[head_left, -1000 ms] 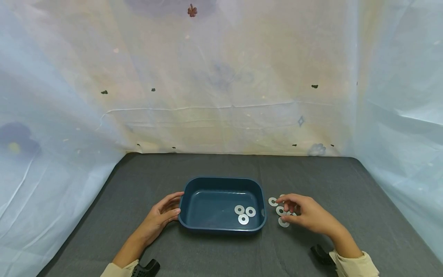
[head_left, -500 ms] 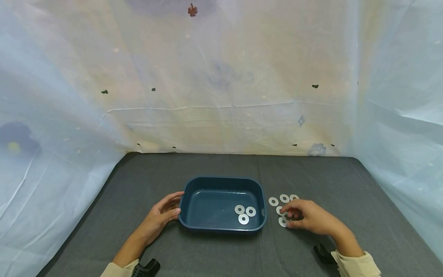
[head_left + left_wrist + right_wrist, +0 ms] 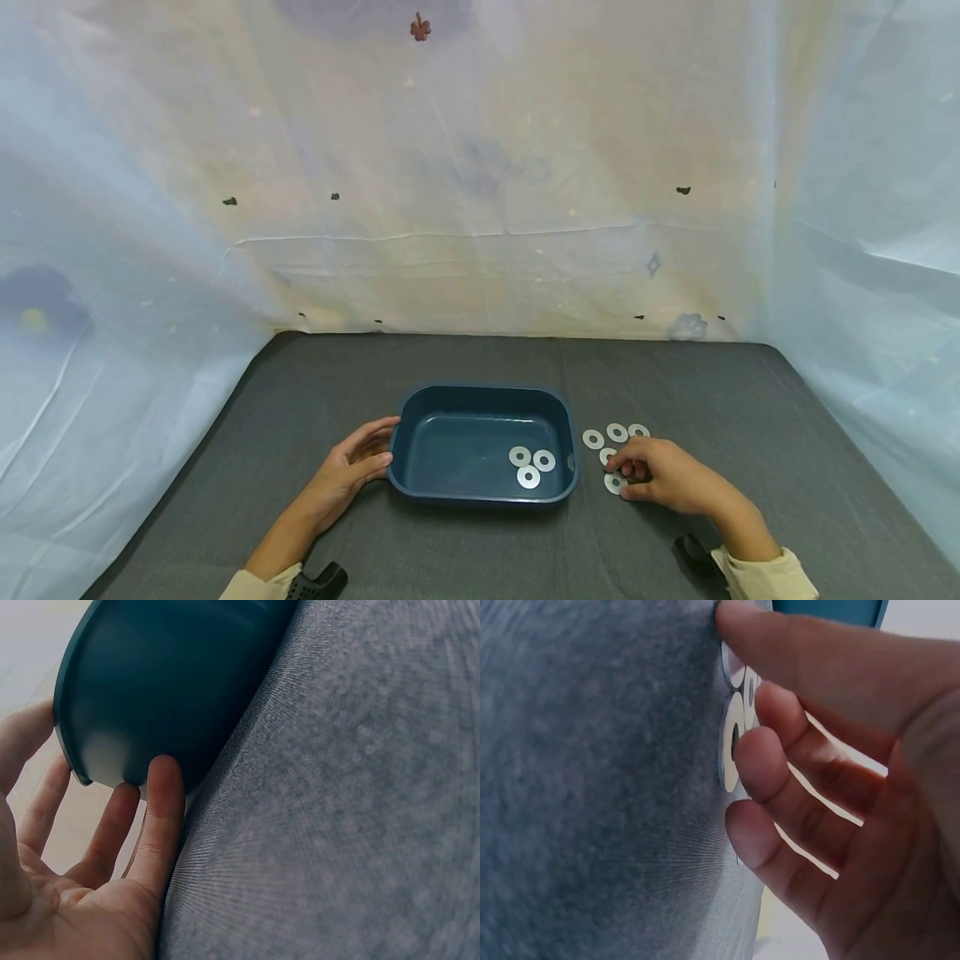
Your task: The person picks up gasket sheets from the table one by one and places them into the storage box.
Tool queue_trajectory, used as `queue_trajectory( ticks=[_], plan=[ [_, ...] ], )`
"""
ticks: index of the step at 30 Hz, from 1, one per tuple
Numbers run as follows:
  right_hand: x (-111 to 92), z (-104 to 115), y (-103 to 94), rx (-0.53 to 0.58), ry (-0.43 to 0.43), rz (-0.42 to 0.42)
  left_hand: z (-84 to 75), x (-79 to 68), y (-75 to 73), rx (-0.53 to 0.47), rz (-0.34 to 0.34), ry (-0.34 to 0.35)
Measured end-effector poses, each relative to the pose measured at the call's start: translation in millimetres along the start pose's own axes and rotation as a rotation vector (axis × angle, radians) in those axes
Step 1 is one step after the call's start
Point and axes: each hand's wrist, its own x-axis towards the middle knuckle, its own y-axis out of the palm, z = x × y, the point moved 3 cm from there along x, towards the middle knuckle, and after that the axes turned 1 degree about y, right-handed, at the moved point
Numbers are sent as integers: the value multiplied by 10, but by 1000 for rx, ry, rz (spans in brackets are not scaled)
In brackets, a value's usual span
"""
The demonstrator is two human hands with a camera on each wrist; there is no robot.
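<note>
On the grey cloth-covered counter (image 3: 450,554), a spread left hand (image 3: 352,467) touches (likely steadying) a blue rectangular plastic tray (image 3: 480,501), a right hand (image 3: 671,475), fingers apart, over silver metal washers (image 3: 611,433).

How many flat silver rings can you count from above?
8 from above: three rings in the tray, five rings on the table by the right hand. Some may be hidden: the right wrist view suggests another ring there.

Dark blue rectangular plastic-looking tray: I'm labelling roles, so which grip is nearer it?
Left. The left grip touches the tray at its left end; the right grip is apart, right of it, over flat silver rings.
</note>
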Motion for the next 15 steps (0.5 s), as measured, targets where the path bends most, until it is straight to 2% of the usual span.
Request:
queue_trajectory(
  ticks=[15],
  plan=[
    [-3,-5,8,-18,56,-20,12,7,-5,9,-15,-20]
  ],
)
